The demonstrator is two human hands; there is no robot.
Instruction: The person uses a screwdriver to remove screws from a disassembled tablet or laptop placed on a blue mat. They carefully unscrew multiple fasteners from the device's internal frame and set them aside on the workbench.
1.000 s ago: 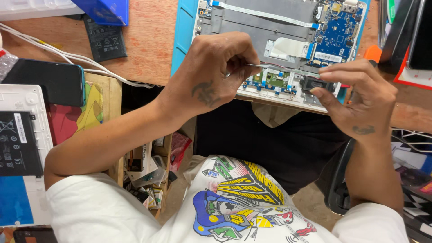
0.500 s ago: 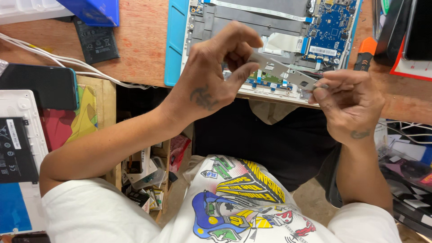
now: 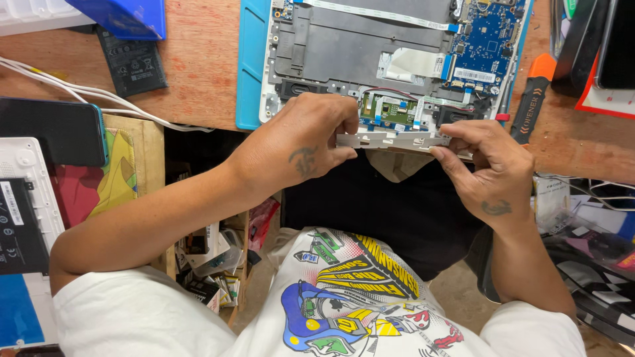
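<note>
We hold a thin pale grey strip (image 3: 391,140) level between both hands, just off the near edge of the desk (image 3: 198,73). Our left hand (image 3: 301,149) pinches its left end, fingers curled tight around it; our right hand (image 3: 486,168) pinches the right end between thumb and fingertips. At twelve o'clock from the strip lies an opened laptop (image 3: 360,49), back off, on a blue mat (image 3: 251,66); its small green board (image 3: 389,109) sits just beyond the strip, a blue board (image 3: 489,36) at one o'clock. An orange-handled tool (image 3: 534,92) lies at two o'clock. A flat black battery (image 3: 132,63) and white cables (image 3: 79,92) lie at ten o'clock.
</note>
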